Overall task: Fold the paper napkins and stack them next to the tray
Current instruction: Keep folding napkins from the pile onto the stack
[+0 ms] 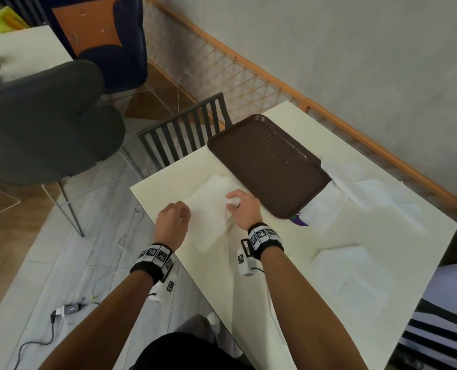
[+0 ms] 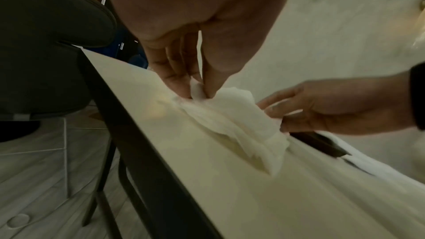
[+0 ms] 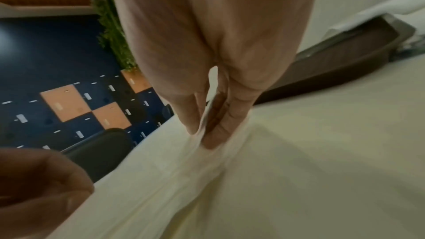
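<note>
A white paper napkin (image 1: 211, 212) lies crumpled on the cream table, just left of the brown tray (image 1: 270, 166). My left hand (image 1: 185, 210) pinches the napkin's near-left corner between thumb and fingers; the left wrist view shows this pinch (image 2: 198, 94) on the napkin (image 2: 241, 123). My right hand (image 1: 231, 203) pinches the opposite edge, close to the tray's left rim. In the right wrist view the fingers (image 3: 218, 134) press a fold of the napkin (image 3: 184, 179) against the thumb. The paper between my hands is lifted and creased.
More white napkins lie spread right of the tray (image 1: 361, 190) and near the front right corner (image 1: 350, 273). The table (image 1: 262, 303) ends close to my left hand. A dark slatted chair (image 1: 184, 134) stands behind it, a grey chair (image 1: 43, 124) to the left. Cables lie on the floor.
</note>
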